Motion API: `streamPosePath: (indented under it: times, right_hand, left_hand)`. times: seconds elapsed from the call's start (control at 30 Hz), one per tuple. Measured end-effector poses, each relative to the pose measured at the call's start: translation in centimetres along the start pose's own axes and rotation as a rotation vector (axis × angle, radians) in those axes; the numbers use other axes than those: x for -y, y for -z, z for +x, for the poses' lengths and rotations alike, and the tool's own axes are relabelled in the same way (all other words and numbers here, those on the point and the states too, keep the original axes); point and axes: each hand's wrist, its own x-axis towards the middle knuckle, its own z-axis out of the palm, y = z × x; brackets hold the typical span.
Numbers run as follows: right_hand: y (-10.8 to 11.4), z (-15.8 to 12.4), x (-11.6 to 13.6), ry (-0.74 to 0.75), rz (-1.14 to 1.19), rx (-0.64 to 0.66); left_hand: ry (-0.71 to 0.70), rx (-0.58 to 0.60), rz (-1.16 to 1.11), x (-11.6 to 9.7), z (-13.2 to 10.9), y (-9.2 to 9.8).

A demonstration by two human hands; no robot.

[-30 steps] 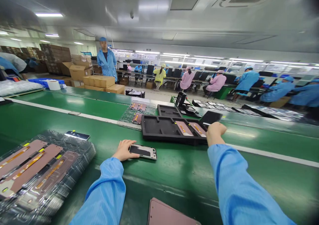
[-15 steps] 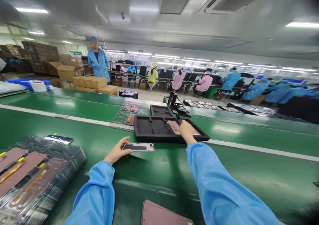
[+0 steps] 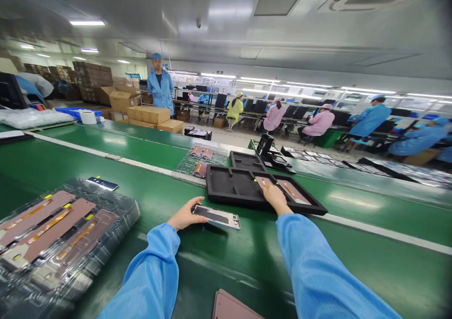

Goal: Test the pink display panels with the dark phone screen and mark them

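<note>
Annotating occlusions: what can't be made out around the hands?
Head view: part of the pink rectangular panel with orange ribbon, covered by the right hand; grip unclear.
Head view: underside of the silver rectangular phone frame, facing away.
Head view: rest of pink flat plate, cut by bottom edge.

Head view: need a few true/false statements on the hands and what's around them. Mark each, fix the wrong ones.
1. The left hand holds a phone frame. True.
2. Pink panels with orange strips lie in the clear plastic tray. True.
3. The right hand is in that clear plastic tray. False: it is at a pink panel in the black tray.
4. The dark phone lies in the black tray. False: it lies beside the clear plastic tray.
5. The wearer's sleeves are blue. True.
</note>
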Motion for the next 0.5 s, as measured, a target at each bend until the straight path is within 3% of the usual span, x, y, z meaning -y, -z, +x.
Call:
streamPosePath:
  times: [0.17,0.27,0.37,0.5]
  right_hand:
    - [2.3,-3.5,1.3,0.199,0.156,-0.052]
    - [3.5,-8.1,2.6,0.43,0.279,0.056]
    - [4.6,-13.8,3.4,0.644,0.357,0.198]
    - [6.4,-19.9,3.0,0.732,0.336,0.28]
  left_hand:
    - [-0.018,-0.017,0.059,-0.3,-0.1,0.1]
    - [-0.06,-0.03,0.117,-1.5,-0.3,-0.5]
    - [-0.145,-0.017,0.179,-3.4,-0.6,-2.1]
    - [-0.26,0.067,0.239,-6.4,-1.6,-5.3]
